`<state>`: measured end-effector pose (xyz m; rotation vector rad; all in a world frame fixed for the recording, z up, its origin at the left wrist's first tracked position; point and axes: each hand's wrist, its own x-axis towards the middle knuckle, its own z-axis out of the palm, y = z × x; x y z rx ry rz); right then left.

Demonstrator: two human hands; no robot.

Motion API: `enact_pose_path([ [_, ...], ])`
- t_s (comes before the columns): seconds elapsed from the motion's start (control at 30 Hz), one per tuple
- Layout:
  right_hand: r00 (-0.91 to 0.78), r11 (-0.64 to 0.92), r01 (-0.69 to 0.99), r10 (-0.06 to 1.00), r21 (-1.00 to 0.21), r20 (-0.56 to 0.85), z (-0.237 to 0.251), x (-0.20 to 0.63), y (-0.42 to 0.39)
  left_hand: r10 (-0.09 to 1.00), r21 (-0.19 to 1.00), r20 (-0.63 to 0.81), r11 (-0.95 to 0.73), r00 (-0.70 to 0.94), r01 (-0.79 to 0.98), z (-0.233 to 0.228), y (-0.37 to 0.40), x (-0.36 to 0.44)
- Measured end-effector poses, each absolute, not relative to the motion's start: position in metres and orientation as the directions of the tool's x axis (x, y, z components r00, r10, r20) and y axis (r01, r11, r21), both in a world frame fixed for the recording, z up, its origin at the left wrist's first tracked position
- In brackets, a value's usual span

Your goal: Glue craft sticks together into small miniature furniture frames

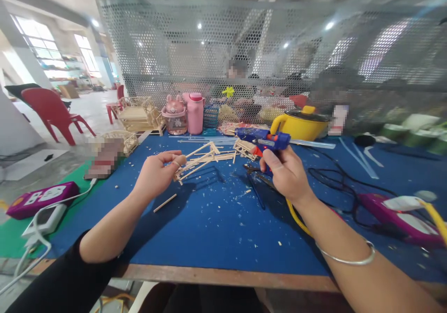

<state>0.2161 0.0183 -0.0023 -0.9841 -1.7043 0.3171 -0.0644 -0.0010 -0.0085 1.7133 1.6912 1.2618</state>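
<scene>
Between the thumb and fingers of my left hand (161,171) is one end of a small frame of thin wooden sticks (199,161), held above the table. My right hand (288,173) is wrapped round the handle of a blue hot glue gun (267,139), whose nozzle points left. Behind the frame, loose wooden sticks (226,156) and a small stick piece (245,149) lie on the blue tabletop (216,229). A single short stick (165,203) rests below my left hand. Dark-bladed pliers (256,182) lie under my right hand, partly hidden by it.
A yellow pot (303,125), a pink flask (194,112) and clear glue sticks (359,157) stand or lie towards the back. Finished-looking stick models (138,115) are at the back left. Purple power strips (44,200) sit at both sides, with black cables (335,178) on the right.
</scene>
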Motion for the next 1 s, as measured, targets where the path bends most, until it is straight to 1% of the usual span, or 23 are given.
enact_pose_path([
  [0.1, 0.033, 0.565, 0.607, 0.684, -0.559, 0.728, -0.002, 0.224, 0.023, 0.923, 0.792, 0.374, -0.268, -0.089, 0.548, -0.009, -0.002, -0.064],
  [0.2, 0.204, 0.458, 0.703, 0.603, -0.544, 0.772, 0.006, 0.246, 0.037, 0.905, 0.776, 0.425, -0.347, -0.029, 0.526, -0.012, -0.003, -0.063],
  [0.27, 0.272, 0.37, 0.761, 0.563, -0.533, 0.78, 0.017, 0.267, 0.052, 0.891, 0.754, 0.454, -0.396, 0.02, 0.524, -0.015, -0.004, -0.06],
  [0.3, 0.267, 0.324, 0.794, 0.574, -0.514, 0.774, 0.023, 0.278, 0.06, 0.883, 0.737, 0.468, -0.42, 0.049, 0.529, -0.016, -0.004, -0.058],
  [0.37, 0.168, 0.264, 0.856, 0.67, -0.444, 0.723, 0.034, 0.296, 0.079, 0.86, 0.682, 0.496, -0.471, 0.121, 0.56, -0.02, -0.006, -0.053],
  [0.43, -0.002, 0.253, 0.908, 0.799, -0.333, 0.602, 0.041, 0.305, 0.098, 0.827, 0.603, 0.526, -0.527, 0.198, 0.599, -0.022, -0.008, -0.048],
  [0.47, -0.083, 0.266, 0.922, 0.846, -0.282, 0.526, 0.041, 0.307, 0.108, 0.809, 0.566, 0.54, -0.555, 0.234, 0.61, -0.023, -0.009, -0.045],
  [0.5, -0.144, 0.281, 0.928, 0.876, -0.245, 0.459, 0.04, 0.306, 0.117, 0.789, 0.533, 0.553, -0.582, 0.268, 0.614, -0.023, -0.01, -0.043],
  [0.53, -0.174, 0.289, 0.93, 0.889, -0.225, 0.424, 0.038, 0.304, 0.126, 0.77, 0.505, 0.565, -0.608, 0.298, 0.613, -0.024, -0.011, -0.041],
  [0.63, -0.174, 0.269, 0.943, 0.9, -0.195, 0.401, 0.025, 0.291, 0.15, 0.729, 0.456, 0.586, -0.657, 0.353, 0.6, -0.026, -0.014, -0.037],
  [0.8, -0.155, 0.23, 0.955, 0.924, -0.185, 0.351, 0.007, 0.272, 0.177, 0.736, 0.455, 0.561, -0.657, 0.379, 0.602, -0.028, -0.014, -0.034],
  [0.9, -0.124, 0.189, 0.965, 0.94, -0.182, 0.318, 0.007, 0.266, 0.178, 0.758, 0.457, 0.504, -0.641, 0.414, 0.617, -0.03, -0.014, -0.033],
  [1.0, -0.064, 0.12, 0.981, 0.942, -0.151, 0.33, 0.014, 0.262, 0.162, 0.771, 0.442, 0.421, -0.634, 0.477, 0.635, -0.033, -0.014, -0.032],
])
